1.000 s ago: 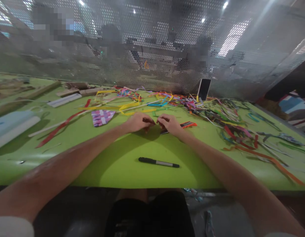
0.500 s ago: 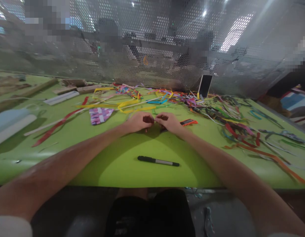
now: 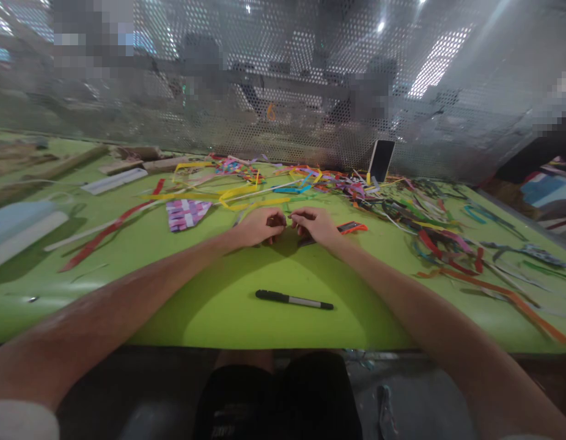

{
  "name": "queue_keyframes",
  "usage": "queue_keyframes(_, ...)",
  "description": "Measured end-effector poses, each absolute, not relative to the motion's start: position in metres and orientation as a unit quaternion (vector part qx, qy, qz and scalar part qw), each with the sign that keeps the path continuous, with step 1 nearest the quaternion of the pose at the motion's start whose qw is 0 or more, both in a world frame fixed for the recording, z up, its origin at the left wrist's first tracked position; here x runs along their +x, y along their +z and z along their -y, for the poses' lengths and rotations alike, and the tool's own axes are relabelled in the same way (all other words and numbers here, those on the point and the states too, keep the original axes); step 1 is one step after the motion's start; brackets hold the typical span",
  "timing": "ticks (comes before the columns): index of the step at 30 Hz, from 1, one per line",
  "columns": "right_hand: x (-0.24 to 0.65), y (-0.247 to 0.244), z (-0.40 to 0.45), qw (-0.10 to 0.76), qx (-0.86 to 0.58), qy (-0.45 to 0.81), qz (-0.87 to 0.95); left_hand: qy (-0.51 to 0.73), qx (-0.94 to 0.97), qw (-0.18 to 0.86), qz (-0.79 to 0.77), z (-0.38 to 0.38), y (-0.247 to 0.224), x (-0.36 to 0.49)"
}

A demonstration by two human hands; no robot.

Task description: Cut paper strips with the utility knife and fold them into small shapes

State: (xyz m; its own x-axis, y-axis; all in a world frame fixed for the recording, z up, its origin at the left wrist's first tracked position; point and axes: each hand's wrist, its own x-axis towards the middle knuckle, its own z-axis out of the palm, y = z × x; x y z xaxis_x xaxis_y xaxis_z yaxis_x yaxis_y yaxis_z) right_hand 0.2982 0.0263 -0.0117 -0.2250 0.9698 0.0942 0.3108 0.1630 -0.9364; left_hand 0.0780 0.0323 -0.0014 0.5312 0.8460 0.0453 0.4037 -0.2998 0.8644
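Observation:
Over the green table [image 3: 274, 330], my left hand [image 3: 260, 226] has its fingers curled in toward the thumb. My right hand [image 3: 316, 226] faces it with thumb and fingertips drawn together, a small gap away. Whatever sits in either pinch is too small or hidden to make out. Just right of my right hand lies an orange-and-black tool [image 3: 352, 227], partly covered by the hand. A black marker pen [image 3: 294, 300] with a pale band rests nearer to me. Left of my left hand is a woven pink, purple and white strip piece [image 3: 187, 214].
Coloured strips [image 3: 305, 177] lie tangled along the back, and more strips [image 3: 448, 244] spread to the right. A red strip [image 3: 113, 226] is at left. A phone [image 3: 382, 160] leans upright near the perforated metal screen [image 3: 301, 116]. A pale blue-and-white object [image 3: 26, 226] stands far left.
The fingertips of my two hands, almost meeting before, are now slightly farther apart. The marker pen and the woven piece have stayed where they were.

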Motion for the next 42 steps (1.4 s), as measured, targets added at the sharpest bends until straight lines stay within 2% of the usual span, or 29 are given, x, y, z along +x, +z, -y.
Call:
queue_keyframes(8, 0.297, -0.009, -0.027, 0.413, -0.492, 0.453, 0.618, 0.269, 0.77, 0.407, -0.411, -0.036, -0.006, 0.08)
queue_keyframes(16, 0.296, -0.008, -0.028, 0.41, -0.485, 0.466, 0.616, 0.281, 0.75, 0.436, -0.411, -0.038, -0.01, 0.081)
queue_keyframes(42, 0.298, -0.014, -0.028, 0.391, -0.455, 0.4, 0.693, 0.24, 0.728, 0.518, -0.38, -0.039, -0.001, 0.08)
